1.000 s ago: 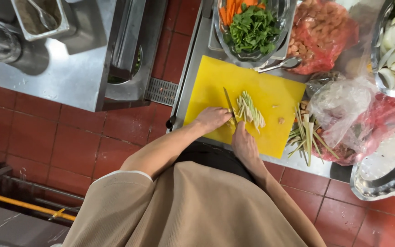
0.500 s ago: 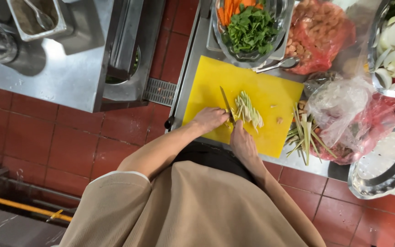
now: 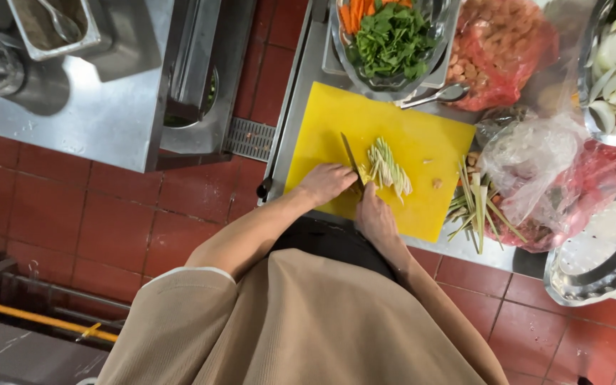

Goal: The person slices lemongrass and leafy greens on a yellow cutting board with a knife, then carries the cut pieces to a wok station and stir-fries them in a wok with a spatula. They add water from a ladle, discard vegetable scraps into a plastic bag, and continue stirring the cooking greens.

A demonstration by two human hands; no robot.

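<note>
At frame centre, the left hand (image 3: pixel 326 182) grips a knife (image 3: pixel 351 162); the right hand (image 3: pixel 373 214) pins pale green stalks (image 3: pixel 388 168) on the yellow cutting board (image 3: pixel 408 135). With fingertips beside the blade, 1 slip could nick them.

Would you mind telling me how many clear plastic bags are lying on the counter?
2: one bag of pinkish pieces above the yellow cutting board, one crumpled bag to its right. More may lie hidden beneath.
</note>
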